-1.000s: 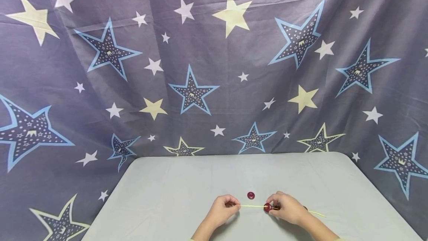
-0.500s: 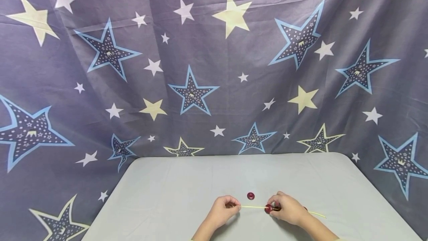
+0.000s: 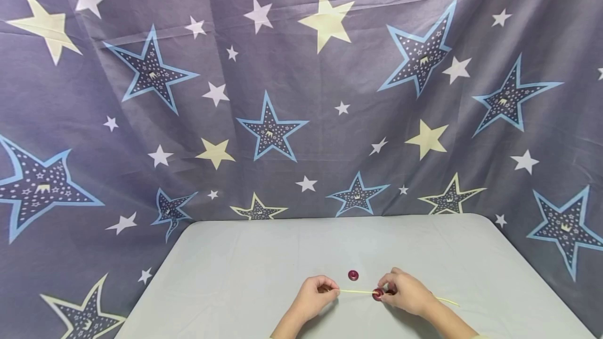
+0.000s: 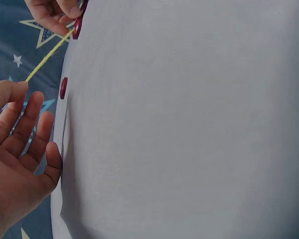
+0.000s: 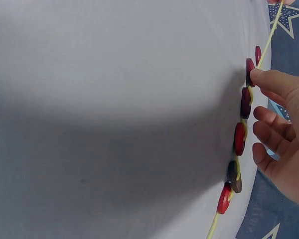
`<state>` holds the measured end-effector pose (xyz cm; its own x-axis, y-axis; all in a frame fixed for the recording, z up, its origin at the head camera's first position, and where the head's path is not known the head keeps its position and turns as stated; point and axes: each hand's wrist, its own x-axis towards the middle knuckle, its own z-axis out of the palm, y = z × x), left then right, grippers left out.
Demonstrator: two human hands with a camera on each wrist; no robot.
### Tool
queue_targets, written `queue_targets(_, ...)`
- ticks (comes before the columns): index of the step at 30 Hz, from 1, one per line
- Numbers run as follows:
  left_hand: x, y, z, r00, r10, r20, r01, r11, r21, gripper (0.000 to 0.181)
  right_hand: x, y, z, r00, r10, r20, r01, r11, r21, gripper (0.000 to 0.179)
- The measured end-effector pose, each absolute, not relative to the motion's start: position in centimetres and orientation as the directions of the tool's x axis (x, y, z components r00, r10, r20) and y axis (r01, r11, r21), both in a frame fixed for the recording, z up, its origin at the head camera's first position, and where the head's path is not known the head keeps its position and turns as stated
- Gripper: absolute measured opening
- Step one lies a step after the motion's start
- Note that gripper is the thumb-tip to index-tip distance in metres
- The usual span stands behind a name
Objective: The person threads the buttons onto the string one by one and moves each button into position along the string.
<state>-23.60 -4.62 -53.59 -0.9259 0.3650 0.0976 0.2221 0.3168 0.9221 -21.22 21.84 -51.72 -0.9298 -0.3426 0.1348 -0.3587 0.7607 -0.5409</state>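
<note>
Thumb and forefinger of my left hand (image 3: 314, 295) pinch the end of a thin yellow cord (image 3: 356, 291); the other fingers fan out loosely in the left wrist view. The cord runs taut across to a dark red round button (image 3: 377, 294), threaded through it. My right hand (image 3: 409, 293) pinches that button at its edge. In the right wrist view, several more buttons are strung along the cord below the fingers: a maroon button (image 5: 245, 102), a red button (image 5: 239, 139), a brown button (image 5: 234, 176) and a bright red button (image 5: 224, 198).
One loose dark red button (image 3: 353, 275) lies on the pale grey table (image 3: 245, 276), just beyond the cord between both hands. The yellow cord's tail trails out past the right wrist. A star-patterned curtain (image 3: 301, 93) hangs behind the table and along its sides.
The button in the right hand has shifted slightly toward the near side. A button that showed behind the right wrist is now hidden. The left hand stays almost still.
</note>
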Motion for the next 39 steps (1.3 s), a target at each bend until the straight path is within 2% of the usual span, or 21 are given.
queue_targets(9, -23.5, -4.6, -53.4, -0.924, 0.368, 0.100, 0.223, 0.308, 0.925, 0.007, -21.5, 21.3, -51.2, -0.924, -0.326, 0.200, -0.378, 0.705, -0.600, 0.017)
queue_targets(19, -23.7, -4.3, -53.4, -0.923, 0.368, 0.116, 0.236, 0.299, 0.925, 0.007, -21.6, 19.7, -50.6, -0.873, -0.373, 0.315, -0.485, 0.591, -0.644, 0.015)
queue_targets(34, -23.6, -4.0, -53.1, -0.922, 0.366, 0.125, 0.238, 0.282, 0.930, 0.008, -21.3, 18.0, -50.6, -0.854, -0.397, 0.337, -0.514, 0.537, -0.669, 0.013)
queue_targets(39, -23.5, -3.8, -53.0, -0.922, 0.369, 0.117, 0.231, 0.280, 0.932, 0.009, -21.3, 17.6, -51.0, -0.871, -0.389, 0.302, -0.477, 0.518, -0.710, 0.016)
